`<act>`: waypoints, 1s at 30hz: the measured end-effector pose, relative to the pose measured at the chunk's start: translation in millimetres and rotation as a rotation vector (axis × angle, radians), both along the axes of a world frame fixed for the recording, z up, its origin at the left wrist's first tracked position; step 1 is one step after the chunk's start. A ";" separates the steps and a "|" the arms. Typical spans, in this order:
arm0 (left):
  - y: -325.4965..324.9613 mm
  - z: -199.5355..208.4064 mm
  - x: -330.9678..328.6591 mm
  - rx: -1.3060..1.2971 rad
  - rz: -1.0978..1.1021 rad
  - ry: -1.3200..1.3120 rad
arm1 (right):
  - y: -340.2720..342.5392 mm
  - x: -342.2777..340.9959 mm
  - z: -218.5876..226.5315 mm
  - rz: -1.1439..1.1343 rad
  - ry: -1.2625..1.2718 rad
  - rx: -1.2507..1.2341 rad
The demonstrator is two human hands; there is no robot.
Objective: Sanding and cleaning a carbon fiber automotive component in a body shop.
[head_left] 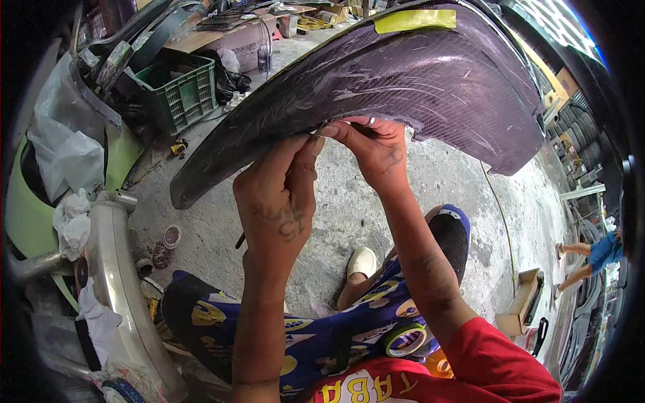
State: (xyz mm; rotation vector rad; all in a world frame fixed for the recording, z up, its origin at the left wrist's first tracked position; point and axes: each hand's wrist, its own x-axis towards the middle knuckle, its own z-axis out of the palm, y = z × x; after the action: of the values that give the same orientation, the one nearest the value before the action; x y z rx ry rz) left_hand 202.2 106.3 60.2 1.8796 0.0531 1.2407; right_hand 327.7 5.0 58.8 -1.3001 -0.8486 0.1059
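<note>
A large dark carbon fibre body panel (403,84), curved and scuffed with pale scratches, spans the upper middle in front of me. A strip of yellow-green tape (415,21) is stuck across its top edge. At the cut-out in the panel's lower edge, my left hand (279,185) is closed, its fingers curled and the thumb pinched against them. My right hand (379,151) meets it there, thumb in front and fingers partly hidden behind the edge. Whatever lies between the fingertips is too small to make out.
A green plastic crate (178,94) stands at the back left. Left of me are a metal silencer (124,289) and plastic sheeting (64,141). A green tape roll (405,340) rests on my lap. To the right lie a wooden box (521,305) and a person's legs (581,262).
</note>
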 end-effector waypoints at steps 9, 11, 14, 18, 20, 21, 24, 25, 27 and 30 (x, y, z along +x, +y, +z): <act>8.9 -0.2 -4.1 0.026 -0.061 0.028 | 0.5 1.3 -3.5 0.043 -0.010 0.054; 6.9 2.8 -5.5 0.013 -0.070 0.024 | 1.3 -0.4 -1.6 0.056 -0.002 0.076; 5.4 6.2 -8.0 -0.013 -0.085 0.044 | 1.8 -0.3 -1.1 0.044 -0.015 0.067; 4.6 9.0 -8.6 0.000 -0.064 0.096 | 1.4 0.8 -2.3 0.035 -0.014 0.042; 5.0 10.2 -9.7 0.000 -0.063 0.117 | 1.5 0.8 -2.4 0.032 -0.012 0.039; 5.1 11.0 -10.1 0.001 -0.062 0.139 | 1.7 1.1 -2.8 0.024 -0.005 0.029; 5.2 14.2 -9.2 0.029 -0.067 0.088 | 1.5 0.9 -1.8 0.023 0.014 0.026; 4.3 16.3 -10.1 0.029 -0.068 0.088 | 1.1 0.6 -1.2 0.031 0.026 0.033; 2.2 20.2 -12.4 -0.014 -0.085 0.163 | 0.1 0.4 -0.8 0.025 0.035 0.013; 5.8 16.1 -5.4 0.068 -0.074 0.004 | -0.6 1.1 -1.9 0.026 0.034 0.009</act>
State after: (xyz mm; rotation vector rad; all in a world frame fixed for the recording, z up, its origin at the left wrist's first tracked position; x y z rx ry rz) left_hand 196.8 112.1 76.3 1.9250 -0.0574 1.2016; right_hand 328.8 4.4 56.9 -1.2755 -0.8361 0.1448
